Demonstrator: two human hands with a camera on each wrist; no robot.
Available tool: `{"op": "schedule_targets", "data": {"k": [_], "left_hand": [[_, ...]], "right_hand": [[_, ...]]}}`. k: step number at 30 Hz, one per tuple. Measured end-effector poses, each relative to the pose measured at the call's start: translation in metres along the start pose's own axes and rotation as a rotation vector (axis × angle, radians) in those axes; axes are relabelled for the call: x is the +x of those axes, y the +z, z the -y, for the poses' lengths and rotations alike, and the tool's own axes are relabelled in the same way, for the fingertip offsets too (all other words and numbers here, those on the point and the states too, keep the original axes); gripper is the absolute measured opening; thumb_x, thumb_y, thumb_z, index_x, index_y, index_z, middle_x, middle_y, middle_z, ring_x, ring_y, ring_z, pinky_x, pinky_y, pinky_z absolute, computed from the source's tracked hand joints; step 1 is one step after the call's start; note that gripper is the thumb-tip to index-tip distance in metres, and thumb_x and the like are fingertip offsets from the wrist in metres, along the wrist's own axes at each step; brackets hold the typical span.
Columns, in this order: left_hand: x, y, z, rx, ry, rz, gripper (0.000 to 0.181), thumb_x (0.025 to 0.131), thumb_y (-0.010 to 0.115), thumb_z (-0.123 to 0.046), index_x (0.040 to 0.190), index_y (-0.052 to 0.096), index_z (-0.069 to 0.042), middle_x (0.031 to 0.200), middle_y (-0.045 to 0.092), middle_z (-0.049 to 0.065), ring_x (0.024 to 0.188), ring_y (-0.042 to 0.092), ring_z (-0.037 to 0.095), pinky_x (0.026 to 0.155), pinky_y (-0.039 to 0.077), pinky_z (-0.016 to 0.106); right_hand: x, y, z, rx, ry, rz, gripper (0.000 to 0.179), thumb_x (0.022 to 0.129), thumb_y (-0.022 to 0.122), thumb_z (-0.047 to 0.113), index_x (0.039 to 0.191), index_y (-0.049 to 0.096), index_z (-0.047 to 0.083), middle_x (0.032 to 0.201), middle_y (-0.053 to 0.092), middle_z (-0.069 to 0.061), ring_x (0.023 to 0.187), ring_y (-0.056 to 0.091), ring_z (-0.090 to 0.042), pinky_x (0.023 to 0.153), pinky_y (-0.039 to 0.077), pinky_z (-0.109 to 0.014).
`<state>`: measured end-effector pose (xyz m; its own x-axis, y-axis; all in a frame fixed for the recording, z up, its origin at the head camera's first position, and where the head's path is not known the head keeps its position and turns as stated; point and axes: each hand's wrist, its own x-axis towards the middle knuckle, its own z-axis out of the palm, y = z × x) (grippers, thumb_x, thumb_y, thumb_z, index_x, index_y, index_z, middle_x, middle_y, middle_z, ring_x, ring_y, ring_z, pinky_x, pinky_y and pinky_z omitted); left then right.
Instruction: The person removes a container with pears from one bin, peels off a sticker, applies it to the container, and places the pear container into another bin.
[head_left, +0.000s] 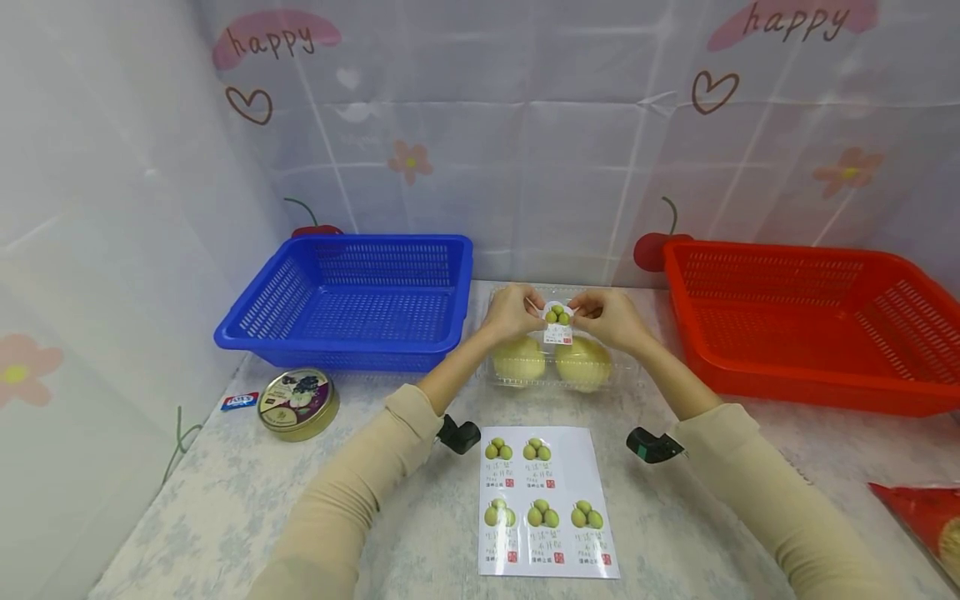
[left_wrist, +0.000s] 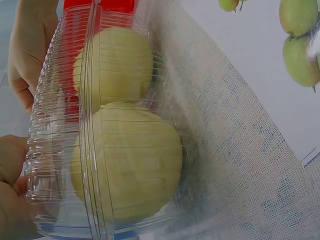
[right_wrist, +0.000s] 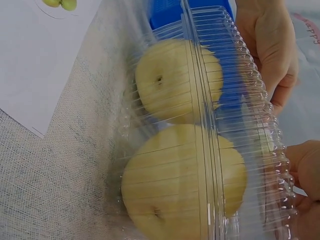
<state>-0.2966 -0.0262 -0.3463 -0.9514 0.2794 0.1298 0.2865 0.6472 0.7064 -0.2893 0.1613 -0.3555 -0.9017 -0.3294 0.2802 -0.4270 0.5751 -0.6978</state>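
Observation:
My left hand [head_left: 513, 310] and right hand [head_left: 611, 318] pinch opposite sides of a small white sticker [head_left: 558, 333] printed with green pears and writing. They hold it over the top of a closed clear plastic clamshell box [head_left: 551, 382]; whether the sticker touches the lid I cannot tell. Inside the box sit two large pale yellow pears [left_wrist: 127, 160], side by side. Through the ribbed plastic, the right wrist view shows both pears [right_wrist: 165, 180] and my fingers at the lid's edge. Nearer me lies a white sticker sheet [head_left: 573, 458] with several matching stickers and one bare spot at its upper right.
A blue plastic basket [head_left: 345, 354] stands left of the box, and a red basket [head_left: 810, 387] stands to its right. At the left lie a round tin [head_left: 298, 404] and a small blue-and-red packet [head_left: 240, 402]. A red bag [head_left: 918, 508] lies at the right edge.

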Motion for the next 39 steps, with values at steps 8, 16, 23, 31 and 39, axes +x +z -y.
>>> {"op": "schedule_targets", "data": {"k": [8, 16, 23, 31, 39], "left_hand": [[0.000, 0.000, -0.003, 0.019, -0.002, 0.002, 0.020, 0.073, 0.077, -0.004, 0.091, 0.067, 0.000, 0.081, 0.069, 0.011, 0.071, 0.062, 0.017, 0.059, 0.042, 0.017], [-0.001, 0.000, -0.004, 0.016, -0.024, 0.013, 0.023, 0.075, 0.075, -0.003, 0.095, 0.066, 0.000, 0.083, 0.069, 0.011, 0.071, 0.060, 0.015, 0.057, 0.043, 0.016], [-0.003, -0.001, -0.008, 0.117, 0.015, 0.080, 0.028, 0.076, 0.075, -0.006, 0.102, 0.066, -0.003, 0.085, 0.067, 0.008, 0.074, 0.059, 0.014, 0.060, 0.043, 0.018], [-0.004, -0.007, -0.010, 0.151, 0.077, 0.238, 0.034, 0.074, 0.079, -0.013, 0.104, 0.070, -0.002, 0.096, 0.066, 0.010, 0.082, 0.056, 0.015, 0.065, 0.043, 0.019], [0.000, -0.015, -0.013, 0.139, 0.045, 0.409, 0.055, 0.076, 0.079, -0.015, 0.125, 0.058, 0.001, 0.082, 0.062, 0.008, 0.048, 0.041, 0.005, 0.045, 0.034, 0.016]], "right_hand": [[0.000, 0.001, 0.003, -0.013, 0.013, -0.018, 0.018, 0.081, 0.064, -0.003, 0.097, 0.065, -0.011, 0.079, 0.065, -0.020, 0.070, 0.059, -0.025, 0.062, 0.045, -0.018], [-0.001, 0.002, 0.001, -0.033, 0.009, -0.020, 0.020, 0.080, 0.065, -0.003, 0.098, 0.065, -0.011, 0.080, 0.065, -0.020, 0.072, 0.059, -0.027, 0.064, 0.046, -0.023], [-0.003, 0.003, 0.003, -0.093, 0.010, 0.011, 0.028, 0.080, 0.067, 0.003, 0.105, 0.064, -0.008, 0.093, 0.065, -0.024, 0.076, 0.061, -0.031, 0.066, 0.050, -0.033], [-0.006, 0.002, 0.006, -0.216, -0.070, 0.150, 0.034, 0.081, 0.073, 0.017, 0.108, 0.068, -0.003, 0.102, 0.062, -0.021, 0.083, 0.056, -0.032, 0.069, 0.051, -0.039], [-0.009, 0.001, 0.010, -0.271, -0.121, 0.234, 0.046, 0.081, 0.074, 0.021, 0.116, 0.063, -0.007, 0.100, 0.054, -0.023, 0.090, 0.047, -0.035, 0.066, 0.040, -0.032]]}}
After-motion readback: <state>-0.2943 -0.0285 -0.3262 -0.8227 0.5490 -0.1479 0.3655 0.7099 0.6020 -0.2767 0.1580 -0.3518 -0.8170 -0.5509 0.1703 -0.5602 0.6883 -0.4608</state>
